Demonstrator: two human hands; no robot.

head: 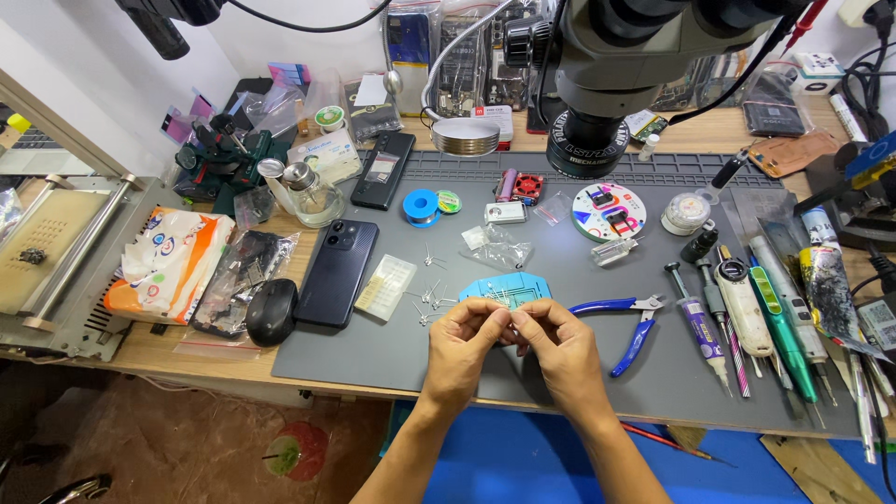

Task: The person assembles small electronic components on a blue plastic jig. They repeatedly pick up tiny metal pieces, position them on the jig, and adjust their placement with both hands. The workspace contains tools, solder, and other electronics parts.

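Note:
My left hand (pixel 464 343) and my right hand (pixel 557 343) meet over the front of a grey work mat (pixel 373 345). Their fingertips pinch together on a tiny thin metal part, too small to make out. Just beyond the fingers lies a small blue board (pixel 509 287) with thin wire-like pieces on it. More small metal pins (pixel 427 299) lie scattered on the mat to the left of the board. Blue-handled cutters (pixel 627 322) rest right of my right hand.
A dark phone (pixel 338 271) and a black mouse (pixel 271 312) lie at the mat's left. A microscope head (pixel 607 65) hangs above the back. Several pens, syringes and tools (pixel 765 317) fill the right side. A grey machine (pixel 65 252) stands far left.

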